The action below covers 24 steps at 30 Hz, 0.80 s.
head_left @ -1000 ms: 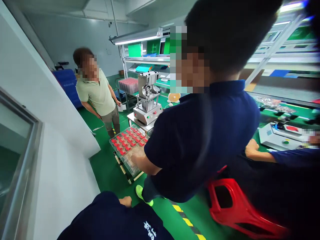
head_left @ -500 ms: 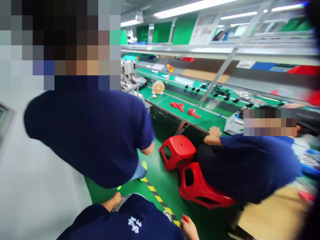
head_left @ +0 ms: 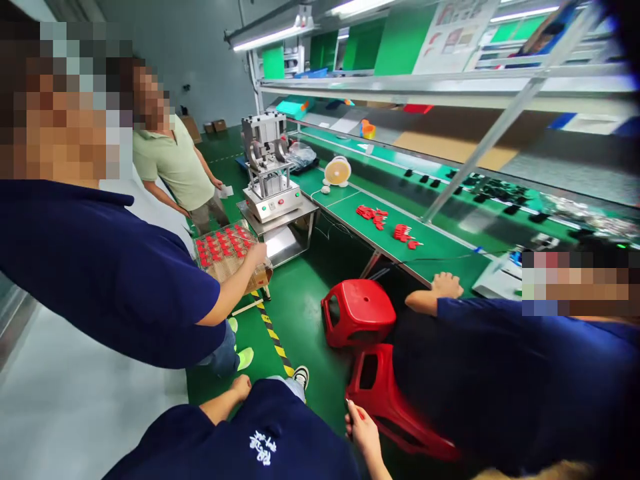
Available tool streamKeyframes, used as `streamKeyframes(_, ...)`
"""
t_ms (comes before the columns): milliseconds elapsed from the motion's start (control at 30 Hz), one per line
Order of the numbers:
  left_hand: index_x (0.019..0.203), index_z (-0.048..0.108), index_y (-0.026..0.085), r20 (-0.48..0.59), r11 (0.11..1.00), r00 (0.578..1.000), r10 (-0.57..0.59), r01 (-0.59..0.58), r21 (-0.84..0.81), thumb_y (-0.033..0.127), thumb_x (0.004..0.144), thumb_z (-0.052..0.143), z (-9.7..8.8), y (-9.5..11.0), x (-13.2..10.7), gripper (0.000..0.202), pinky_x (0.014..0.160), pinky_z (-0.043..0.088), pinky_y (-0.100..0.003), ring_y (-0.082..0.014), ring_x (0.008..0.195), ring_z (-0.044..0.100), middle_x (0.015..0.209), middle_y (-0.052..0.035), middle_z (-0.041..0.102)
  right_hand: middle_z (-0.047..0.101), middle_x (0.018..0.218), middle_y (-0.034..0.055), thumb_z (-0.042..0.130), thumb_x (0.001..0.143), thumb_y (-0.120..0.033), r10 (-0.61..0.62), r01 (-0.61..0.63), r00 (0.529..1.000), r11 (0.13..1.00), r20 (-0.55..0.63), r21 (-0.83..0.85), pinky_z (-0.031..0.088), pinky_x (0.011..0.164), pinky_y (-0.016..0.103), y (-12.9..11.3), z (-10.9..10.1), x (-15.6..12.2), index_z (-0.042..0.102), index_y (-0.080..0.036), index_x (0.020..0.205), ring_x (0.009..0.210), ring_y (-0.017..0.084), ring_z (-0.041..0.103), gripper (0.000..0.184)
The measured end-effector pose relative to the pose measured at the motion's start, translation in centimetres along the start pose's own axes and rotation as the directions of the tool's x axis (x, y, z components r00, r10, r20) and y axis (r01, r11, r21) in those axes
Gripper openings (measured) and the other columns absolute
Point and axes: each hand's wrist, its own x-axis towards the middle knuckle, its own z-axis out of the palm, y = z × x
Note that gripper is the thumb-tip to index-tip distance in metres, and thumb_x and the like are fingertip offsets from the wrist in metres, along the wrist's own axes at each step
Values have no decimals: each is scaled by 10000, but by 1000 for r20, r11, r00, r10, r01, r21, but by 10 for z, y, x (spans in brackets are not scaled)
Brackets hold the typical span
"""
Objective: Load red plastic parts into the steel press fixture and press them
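Note:
At the bottom, below the front of my navy shirt with white lettering, both my hands show. My right hand (head_left: 364, 433) is closed around a small red part (head_left: 355, 414) with a pale tip that pokes up past the fingers. It is held in the air in front of a red plastic stool (head_left: 373, 393). My left hand (head_left: 242, 387) hangs by my side with its fingers curled in, and nothing shows in it. Ahead stands a tray (head_left: 215, 272) with rows of similar red parts. A co-worker in a navy shirt (head_left: 165, 280) reaches an arm over it.
A press machine (head_left: 273, 200) stands on a metal stand. Along the green workbench (head_left: 345, 213) lie red parts (head_left: 373, 217) and a small fan (head_left: 337, 172). Another red stool (head_left: 363, 310) and a seated co-worker (head_left: 470, 373) are at right. Beyond the tray stands a person in light green (head_left: 175, 167).
My view has turned left and forward. The co-worker ahead has shifted left, revealing the tray, the whole press and the person in light green. My right hand has risen with the red part.

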Motion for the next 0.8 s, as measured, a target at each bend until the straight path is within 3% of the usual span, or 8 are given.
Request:
streamKeyframes(67, 642, 545, 180, -4, 999, 1000, -16, 16, -38, 40, 900, 699, 8, 15, 21, 332, 874, 557, -314, -205, 923, 743, 675, 28, 585, 541, 522, -27, 833, 548, -725, -8, 8, 999, 1000, 39, -20, 316, 391, 216, -18, 15, 19, 658, -208, 689, 395, 92, 412, 564)
streamKeyframes(167, 621, 474, 205, -41, 989, 998, 46, -51, -142, -5, 828, 597, 15, 55, 48, 320, 865, 528, -314, -234, 973, 753, 686, 11, 588, 545, 515, -11, 858, 510, -685, 78, -64, 981, 995, 180, -80, 348, 386, 236, -59, 37, 50, 605, -218, 613, 399, 117, 449, 541)
streamKeyframes(267, 688, 564, 215, -61, 953, 984, 169, -179, -243, 60, 823, 584, 15, 112, 63, 206, 899, 540, -324, -252, 1025, 755, 792, -9, 690, 571, 534, 10, 843, 552, -678, 169, -131, 936, 982, 308, -139, 374, 400, 252, -108, 59, 81, 577, -221, 621, 422, 140, 488, 533)
streamKeyframes(367, 864, 715, 210, -31, 898, 952, 304, -297, -325, 137, 871, 602, 8, 173, 69, 135, 909, 557, -310, -234, 1025, 753, 950, -31, 781, 594, 567, -2, 853, 580, -630, 156, -125, 919, 986, 362, -108, 376, 432, 235, -153, 84, 103, 605, -210, 686, 457, 129, 504, 499)
streamKeyframes(433, 1006, 763, 201, -5, 858, 921, 391, -366, -362, 184, 884, 644, 1, 209, 71, 171, 920, 570, -305, -215, 1005, 750, 1027, -38, 803, 627, 610, -12, 874, 569, -574, 140, -127, 906, 990, 399, -59, 403, 462, 232, -180, 103, 112, 646, -204, 737, 494, 127, 530, 466)
streamKeyframes(567, 1168, 744, 164, -64, 744, 803, 593, -576, -339, 218, 828, 753, -16, 263, 72, 345, 1012, 576, -370, -233, 1066, 732, 1166, -87, 781, 723, 766, -4, 900, 567, -471, 158, -211, 850, 976, 503, 50, 511, 570, 257, -225, 142, 125, 730, -217, 918, 657, 171, 654, 466)
streamKeyframes(633, 1178, 719, 161, -133, 721, 787, 603, -608, -331, 214, 796, 790, -25, 284, 73, 392, 1024, 574, -388, -250, 1103, 719, 1198, -100, 762, 746, 816, 11, 908, 567, -425, 187, -268, 812, 961, 553, 69, 568, 666, 282, -245, 157, 137, 737, -219, 964, 774, 204, 710, 478)
streamKeyframes(800, 1223, 706, 135, -264, 720, 822, 505, -570, -397, 208, 829, 779, -40, 334, 83, 407, 1078, 567, -406, -262, 1171, 701, 1249, -127, 747, 760, 848, 14, 936, 560, -351, 243, -308, 748, 951, 618, -2, 602, 763, 287, -296, 178, 184, 739, -206, 902, 833, 200, 723, 421)
